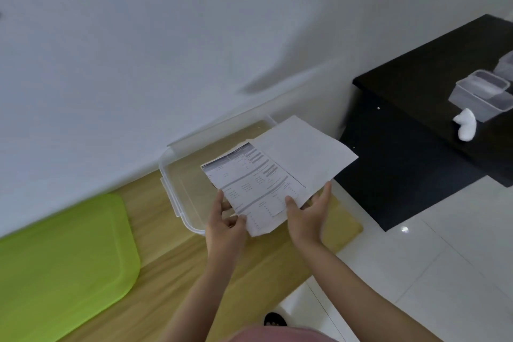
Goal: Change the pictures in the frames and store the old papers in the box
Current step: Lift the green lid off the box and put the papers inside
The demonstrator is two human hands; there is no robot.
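I hold a small stack of papers [277, 175] over a clear plastic box [177, 172] that stands on a low wooden bench [177, 266] against the wall. The top sheet is printed with grey tables; a blank white sheet sticks out behind it to the right. My left hand [224, 223] pinches the stack's near left corner. My right hand [308, 215] grips its near right edge, thumb on top. The papers hide much of the box's inside. No picture frame is in view.
A lime-green plastic lid [63, 264] lies on the bench to the left. A black desk [433, 108] at the right carries clear containers [483, 94] and a white crumpled object [466, 123]. White floor tiles [433, 272] lie below.
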